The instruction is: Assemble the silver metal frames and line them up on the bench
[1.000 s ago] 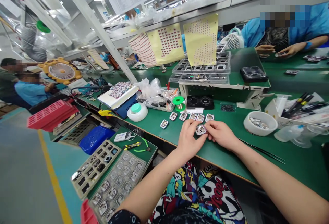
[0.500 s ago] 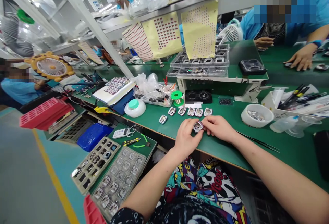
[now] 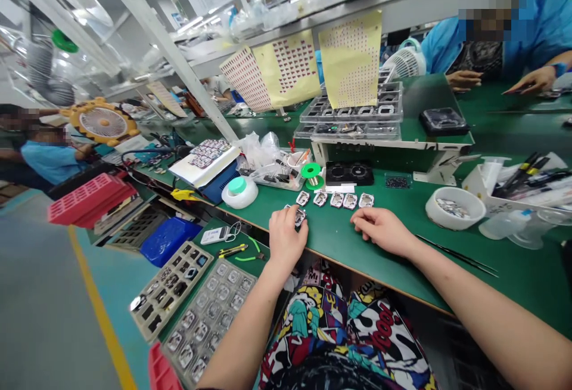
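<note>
Fingertips of the left hand (image 3: 286, 238) rest on a small silver metal frame part (image 3: 299, 216) lying flat on the green tabletop (image 3: 447, 259), close to its near edge. The grip is loosely curled over the part; whether the fingers actually pinch it or merely press on it cannot be told from this view. The right hand (image 3: 383, 230) lies on the tabletop further along the near edge, fingers bent under, with nothing visibly in them; the closure of that grip cannot be told with certainty either.

Just beyond both hands, a row of five similar silver frame parts (image 3: 335, 200) sits side by side. Beyond that row stand a green wire spool (image 3: 311, 176) and a black moulded fixture (image 3: 348, 172). A white round dispenser with a green cap (image 3: 239, 192) stands to the left.

Risks noted:
- The part under the left hand lies near the near edge; a sideways drag of the fingers could slide it off onto the lap or floor.
- A light or partial hold on so small and smooth a piece could let it slip or flip when lifted.
- The row is close behind; a careless knuckle could knock its pieces out of line.
- Thin black tweezers (image 3: 456, 256) lie by the right forearm, which could sweep them off.
</note>
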